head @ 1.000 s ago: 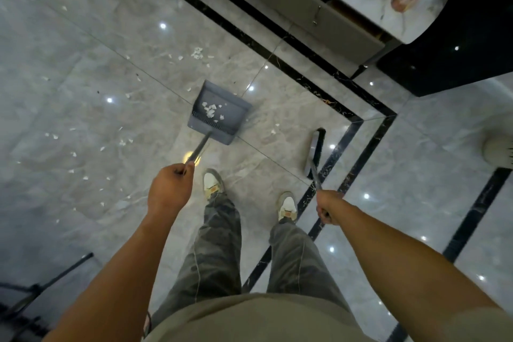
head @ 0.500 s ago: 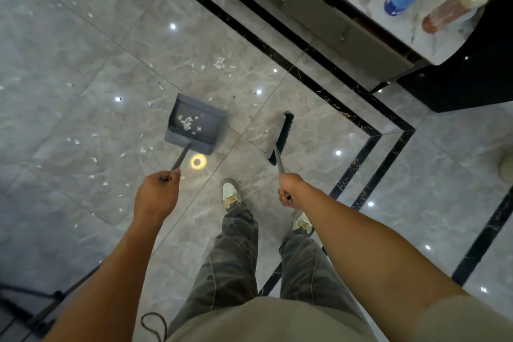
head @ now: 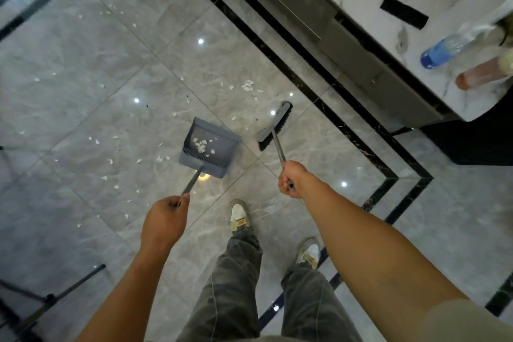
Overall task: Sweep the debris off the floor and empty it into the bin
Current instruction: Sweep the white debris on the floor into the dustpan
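Observation:
My left hand (head: 165,219) grips the long handle of a grey dustpan (head: 219,147) that stands on the floor with several white scraps inside. My right hand (head: 291,179) holds the handle of a broom whose black-bristled head (head: 274,125) rests on the tiles just right of the pan. White debris (head: 248,86) lies in a small cluster beyond the broom head, and more scraps (head: 111,161) are scattered over the grey marble floor to the left of the pan. No bin is in view.
A marble-topped cabinet (head: 369,0) stands at the upper right with a blue-capped bottle (head: 444,48), an orange bottle (head: 480,75) and a black strip (head: 404,15) on it. Black tripod legs (head: 50,297) reach in at the lower left. My feet (head: 238,215) stand behind the pan.
The broom head has swung left and forward, from beside the black floor border to just right of the dustpan. The view has shifted forward, and both arms reach further out.

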